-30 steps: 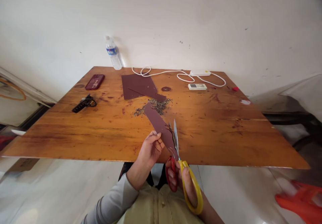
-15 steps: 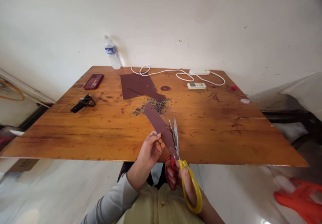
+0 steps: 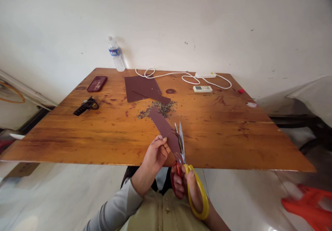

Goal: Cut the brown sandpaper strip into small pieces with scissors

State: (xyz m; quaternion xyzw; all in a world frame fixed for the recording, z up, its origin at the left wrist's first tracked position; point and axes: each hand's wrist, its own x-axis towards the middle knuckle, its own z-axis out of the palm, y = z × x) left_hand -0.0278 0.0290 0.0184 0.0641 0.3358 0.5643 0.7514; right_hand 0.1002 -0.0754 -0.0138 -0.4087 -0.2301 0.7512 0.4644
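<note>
My left hand (image 3: 155, 154) pinches a long maroon paper strip (image 3: 163, 126) above the near edge of the wooden table (image 3: 77, 137). My right hand (image 3: 187, 186) is closed through the red and yellow handles of a pair of scissors (image 3: 190, 175). The scissor blades (image 3: 180, 139) point away from me and lie against the strip's right edge, slightly apart. A pile of small paper clippings (image 3: 158, 108) lies on the table just beyond the strip. Larger maroon sheets (image 3: 142, 88) lie flat further back.
A water bottle (image 3: 115, 54) stands at the table's back edge by the wall. A white cable (image 3: 178, 75) and a white remote (image 3: 202, 89) lie at back right. A maroon case (image 3: 97, 84) and a black tool (image 3: 86, 107) lie at left. An orange object (image 3: 308, 203) sits on the floor, right.
Both hands, the strip and the scissors stay almost in place. The blades have edged slightly along the strip's edge; the view has shifted a little.
</note>
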